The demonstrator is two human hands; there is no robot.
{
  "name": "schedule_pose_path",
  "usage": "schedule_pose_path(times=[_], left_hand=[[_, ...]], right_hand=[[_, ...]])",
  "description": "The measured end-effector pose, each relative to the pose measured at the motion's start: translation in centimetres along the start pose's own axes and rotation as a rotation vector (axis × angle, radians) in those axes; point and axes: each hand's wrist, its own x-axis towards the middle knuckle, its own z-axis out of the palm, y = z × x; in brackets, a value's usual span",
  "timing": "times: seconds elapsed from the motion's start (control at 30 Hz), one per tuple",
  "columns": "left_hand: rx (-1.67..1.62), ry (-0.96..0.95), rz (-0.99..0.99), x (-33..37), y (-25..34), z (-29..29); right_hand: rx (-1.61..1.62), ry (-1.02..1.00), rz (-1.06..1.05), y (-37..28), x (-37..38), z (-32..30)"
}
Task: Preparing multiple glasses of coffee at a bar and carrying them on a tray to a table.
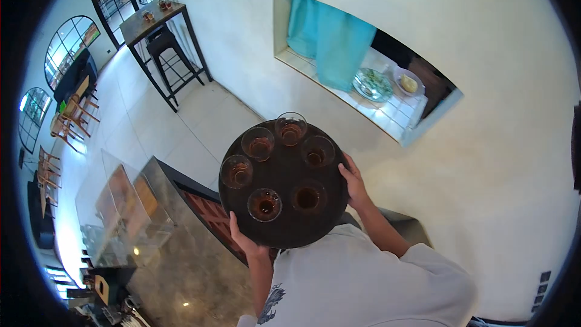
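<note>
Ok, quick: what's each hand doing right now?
Left hand: grips the near-left rim of the round tray carrying six glasses.
Right hand: grips the tray's right rim.

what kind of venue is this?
Most likely a cafe or restaurant. Both hands, left hand and right hand, carry a round dark tray of six drinks; a wall serving hatch holds plated food, and a high table with a stool stands by arched windows.
</note>
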Motion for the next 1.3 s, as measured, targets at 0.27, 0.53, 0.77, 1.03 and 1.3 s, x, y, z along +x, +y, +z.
schedule_pose_path(times=[0.27, 0.53, 0.77, 1.03, 1.3], left_hand=[[0.069, 0.155, 0.048, 15.7, 2.7, 5.7], [-0.181, 0.139, 0.18, 30.6, 9.6, 7.8], [-0.19, 0.311, 0.391, 41.0, 18.3, 6.6], [-0.191, 0.4, 0.513, 53.4, 33.0, 6.3], [-0.127, 0.357, 0.531, 69.7, 49.8, 6.5]], right_hand=[[0.017, -0.103, 0.01, 0.8, 18.4, 7.3], [-0.044, -0.327, 0.11, 3.7, 36.9, 21.2], [-0.162, -0.482, 0.194, 9.7, 49.1, 36.1], [-0.162, -0.621, 0.174, 17.2, 58.4, 55.2], [-0.347, -0.646, 0.019, 22.0, 70.6, 72.6]])
